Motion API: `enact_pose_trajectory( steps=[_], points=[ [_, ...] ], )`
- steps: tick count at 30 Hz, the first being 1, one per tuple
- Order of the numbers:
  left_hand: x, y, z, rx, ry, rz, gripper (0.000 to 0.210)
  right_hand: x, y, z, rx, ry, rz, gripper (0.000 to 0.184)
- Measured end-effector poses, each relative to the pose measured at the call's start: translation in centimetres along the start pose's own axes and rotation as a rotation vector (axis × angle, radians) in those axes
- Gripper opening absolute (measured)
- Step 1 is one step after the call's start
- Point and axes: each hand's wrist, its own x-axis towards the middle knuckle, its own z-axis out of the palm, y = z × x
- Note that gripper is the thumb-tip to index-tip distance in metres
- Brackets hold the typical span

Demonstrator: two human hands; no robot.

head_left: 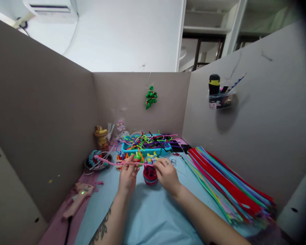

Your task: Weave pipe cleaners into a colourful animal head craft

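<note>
A pink pipe cleaner [109, 162] stretches sideways between my two hands. My left hand [129, 173] pinches it near its middle, and its curled free end sticks out to the left. My right hand [166, 173] is closed at the other end of it, fingertips together. Just below and between the hands stands a small round basket-like piece [150, 176] of red, pink and blue pipe cleaner, partly hidden by the right hand. Behind the hands are small pipe-cleaner figures, among them a yellow and blue one [152, 158] and an orange-red one [122, 158].
A blue tray [146, 150] of tangled pipe-cleaner pieces stands at the back. Long bundled pipe cleaners [219, 180] lie along the right. At left are a dark bowl [87, 164], a yellow-lidded jar [101, 139] and a pink corded tool [79, 201] with a green light.
</note>
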Motion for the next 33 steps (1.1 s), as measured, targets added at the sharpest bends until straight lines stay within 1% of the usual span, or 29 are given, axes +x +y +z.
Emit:
enact_pose_trajectory(
  steps=[3, 6, 9, 11, 14, 19, 24, 27, 29, 31, 33],
  points=[
    [-0.6, -0.6, 0.3, 0.148, -0.079, -0.040, 0.039, 0.2, -0.6, 0.1, 0.001, -0.024, -0.013, 0.020],
    [-0.7, -1.0, 0.5, 0.207, -0.098, -0.066, 0.037, 0.1, -0.7, 0.1, 0.029, -0.053, -0.043, 0.021],
    [-0.6, -0.9, 0.5, 0.165, -0.066, -0.075, 0.035, 0.0, -0.5, 0.0, 0.072, -0.050, -0.032, 0.019],
    [-0.5, -0.6, 0.6, 0.125, -0.039, -0.089, 0.036, -0.1, -0.4, -0.2, 0.111, -0.022, -0.005, 0.018],
    [-0.5, -0.4, 0.6, 0.080, -0.035, -0.106, 0.036, -0.1, -0.4, -0.5, 0.166, 0.008, 0.012, 0.018],
    [-0.7, -0.2, 0.6, 0.049, -0.084, -0.123, 0.034, 0.2, -1.3, -0.9, 0.287, -0.054, 0.024, 0.011],
    [-0.9, 0.1, 0.7, 0.026, -0.125, -0.162, 0.031, 0.6, -2.0, -1.2, 0.364, -0.120, 0.014, 0.011],
    [-1.1, 0.2, 0.7, 0.011, -0.135, -0.173, 0.028, 0.6, -1.9, -1.4, 0.334, -0.180, -0.020, 0.012],
    [-1.1, 0.1, 0.6, 0.030, -0.115, -0.156, 0.026, 0.7, -1.5, -1.5, 0.271, -0.203, -0.034, 0.011],
    [-1.2, -0.1, 0.7, 0.069, -0.087, -0.111, 0.024, 0.7, -1.0, -1.6, 0.165, -0.183, -0.018, 0.011],
    [-1.3, -0.5, 0.8, 0.090, -0.062, -0.052, 0.024, 0.7, -0.7, -1.5, 0.048, -0.136, 0.004, 0.012]
  ],
)
